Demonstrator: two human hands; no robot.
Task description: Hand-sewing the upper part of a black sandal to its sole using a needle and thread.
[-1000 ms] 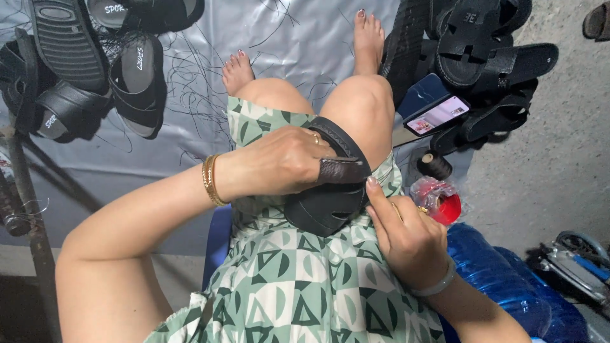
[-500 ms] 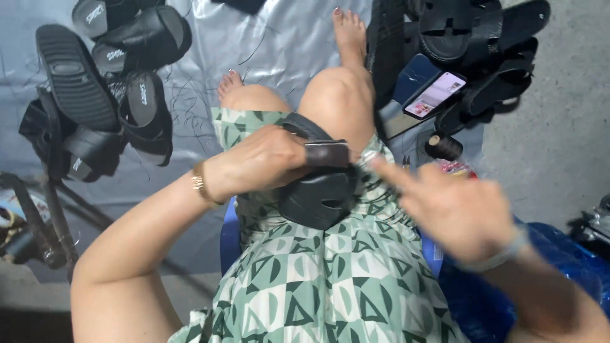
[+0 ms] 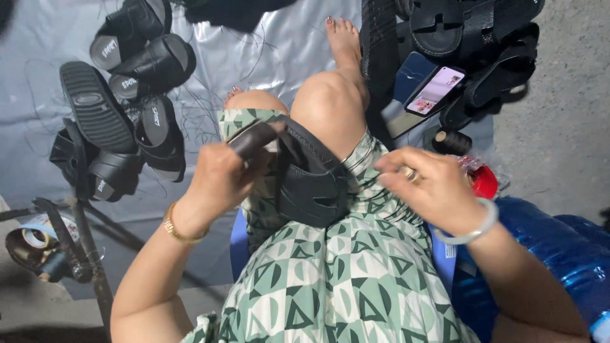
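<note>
A black sandal [image 3: 309, 181] lies across the person's lap at the middle of the frame, resting on the green-and-white patterned dress [image 3: 330, 273] just below the raised knee [image 3: 327, 105]. Its long axis runs on a diagonal, from the upper left near the left hand down toward the lower right. The left hand [image 3: 219, 181], wearing a gold bangle, sits left of centre, and its grip is closed around the sandal's brown strap end [image 3: 254, 136], thumb and fingers pinched on it so that the strap stands lifted off the sole. The right hand [image 3: 432, 187], with a pale bangle at the wrist and a ring on one finger, is right of centre, clear of the sandal and a short way off to its right; its fingers are loosely curled with the tips drawn toward each other, and whether they pinch anything as fine as a thread or needle cannot be told. So the sandal lies directly to the left of the right hand, across the fold of the dress, and the left hand is the nearer one, already on it. More black sandals [image 3: 121, 114] lie at the upper left on a grey sheet [image 3: 267, 44], and a phone [image 3: 435, 89] leans at the upper right among further sandals.
</note>
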